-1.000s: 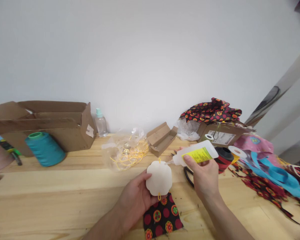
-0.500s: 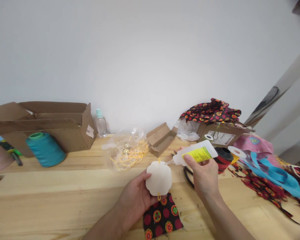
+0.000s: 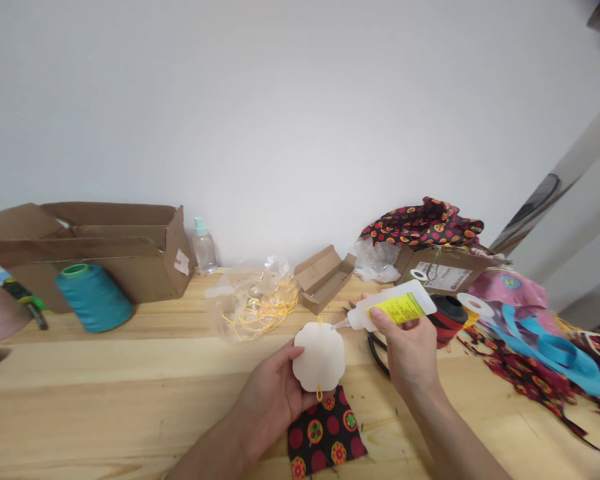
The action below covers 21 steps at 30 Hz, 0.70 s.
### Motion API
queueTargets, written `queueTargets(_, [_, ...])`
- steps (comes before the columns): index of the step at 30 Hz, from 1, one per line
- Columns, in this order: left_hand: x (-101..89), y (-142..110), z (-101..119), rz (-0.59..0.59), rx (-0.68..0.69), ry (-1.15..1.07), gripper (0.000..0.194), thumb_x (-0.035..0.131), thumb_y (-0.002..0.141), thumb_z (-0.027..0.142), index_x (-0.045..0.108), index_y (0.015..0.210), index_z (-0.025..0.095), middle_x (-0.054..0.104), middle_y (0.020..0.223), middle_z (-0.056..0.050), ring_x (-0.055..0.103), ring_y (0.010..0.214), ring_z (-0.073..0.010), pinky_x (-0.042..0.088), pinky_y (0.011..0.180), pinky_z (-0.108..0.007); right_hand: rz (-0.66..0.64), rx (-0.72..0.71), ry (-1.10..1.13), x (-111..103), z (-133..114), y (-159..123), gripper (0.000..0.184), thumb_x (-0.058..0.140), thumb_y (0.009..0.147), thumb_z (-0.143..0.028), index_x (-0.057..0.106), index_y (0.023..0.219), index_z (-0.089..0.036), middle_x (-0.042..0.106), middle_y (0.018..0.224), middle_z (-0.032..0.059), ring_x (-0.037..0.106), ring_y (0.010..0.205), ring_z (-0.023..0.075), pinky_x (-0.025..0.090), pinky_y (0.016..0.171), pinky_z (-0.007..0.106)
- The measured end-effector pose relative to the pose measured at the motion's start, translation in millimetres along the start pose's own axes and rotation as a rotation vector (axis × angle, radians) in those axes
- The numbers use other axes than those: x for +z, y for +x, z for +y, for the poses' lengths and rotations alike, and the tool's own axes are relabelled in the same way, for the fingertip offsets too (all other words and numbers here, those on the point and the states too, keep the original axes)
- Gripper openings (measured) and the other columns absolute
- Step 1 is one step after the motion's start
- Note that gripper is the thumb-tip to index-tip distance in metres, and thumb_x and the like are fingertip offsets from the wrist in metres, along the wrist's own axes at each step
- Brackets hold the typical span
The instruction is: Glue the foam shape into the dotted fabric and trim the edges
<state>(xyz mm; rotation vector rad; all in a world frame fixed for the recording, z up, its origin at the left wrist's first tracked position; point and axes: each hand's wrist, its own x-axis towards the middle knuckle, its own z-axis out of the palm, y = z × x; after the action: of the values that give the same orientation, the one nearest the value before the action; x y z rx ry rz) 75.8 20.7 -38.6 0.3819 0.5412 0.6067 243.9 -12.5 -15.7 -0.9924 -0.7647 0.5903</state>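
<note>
My left hand point(image 3: 275, 389) grips a white scalloped disc point(image 3: 319, 358) by its left side, thumb on its face. Small yellow cord loops stick out at the disc's top and bottom. In my right hand point(image 3: 410, 350) is a white glue bottle point(image 3: 395, 305) with a yellow label, tilted so its thin nozzle points left at the disc's upper right edge. Whether the tip touches the disc is hard to tell. Under the disc, a square of dark patterned fabric point(image 3: 325, 437) lies on the wooden table point(image 3: 130, 400). Black-handled scissors point(image 3: 377, 353) are partly hidden behind my right hand.
At the back left stand a large cardboard box point(image 3: 115, 267), a teal thread cone point(image 3: 95, 300) and a clear bottle point(image 3: 204, 250). Yellow cord point(image 3: 265, 308) in a plastic bag and a small open box point(image 3: 325, 280) are behind the disc. Blue ribbon point(image 3: 555, 357) and fabric scraps lie right.
Both hands keep nearly the same pose, with the nozzle still at the disc's upper right edge. The whole view has shifted very slightly.
</note>
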Motion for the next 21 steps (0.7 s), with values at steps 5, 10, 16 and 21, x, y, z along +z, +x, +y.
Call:
queueTargets(5, [0.5, -0.5, -0.2, 0.003, 0.007, 0.009, 0.048, 0.046, 0.077, 0.017, 0.034, 0.123, 0.016, 0.054, 0.111, -0.015, 0.057, 0.089, -0.028, 0.046, 0.068, -0.038, -0.004, 0.002, 0.019, -0.4, 0.4, -0.5, 0.023, 0.073, 0.062, -0.017, 0.066, 0.084, -0.015, 0.073, 0.082, 0.0048, 0.066, 0.075, 0.0185, 0.053, 0.068, 0.027])
queueTargets(10, [1.6, -0.7, 0.2, 0.015, 0.007, 0.021, 0.049, 0.046, 0.077, 0.017, 0.033, 0.124, 0.016, 0.053, 0.112, -0.015, 0.057, 0.089, -0.0279, 0.046, 0.068, -0.038, -0.001, -0.001, 0.023, -0.9, 1.2, -0.3, 0.023, 0.073, 0.063, -0.017, 0.066, 0.084, -0.016, 0.073, 0.082, 0.0044, 0.066, 0.075, 0.0181, 0.053, 0.069, 0.027])
queueTargets(16, [0.2, -0.2, -0.2, -0.005, 0.003, 0.013, 0.046, 0.045, 0.077, 0.017, 0.035, 0.122, 0.015, 0.056, 0.106, -0.014, 0.058, 0.088, -0.0278, 0.046, 0.068, -0.038, -0.002, -0.004, 0.014, -0.8, 0.3, -0.5, 0.022, 0.073, 0.063, -0.017, 0.067, 0.084, -0.014, 0.073, 0.082, 0.0053, 0.066, 0.075, 0.0186, 0.053, 0.068, 0.027])
queueTargets(21, [-1.2, -0.2, -1.9, 0.0, -0.006, 0.006, 0.044, 0.046, 0.076, 0.016, 0.038, 0.119, 0.015, 0.057, 0.103, -0.013, 0.058, 0.087, -0.0281, 0.047, 0.067, -0.038, -0.008, 0.001, 0.012, 0.0, -0.3, -1.2, 0.022, 0.074, 0.061, -0.017, 0.067, 0.083, -0.014, 0.073, 0.081, 0.0052, 0.067, 0.073, 0.0177, 0.054, 0.067, 0.025])
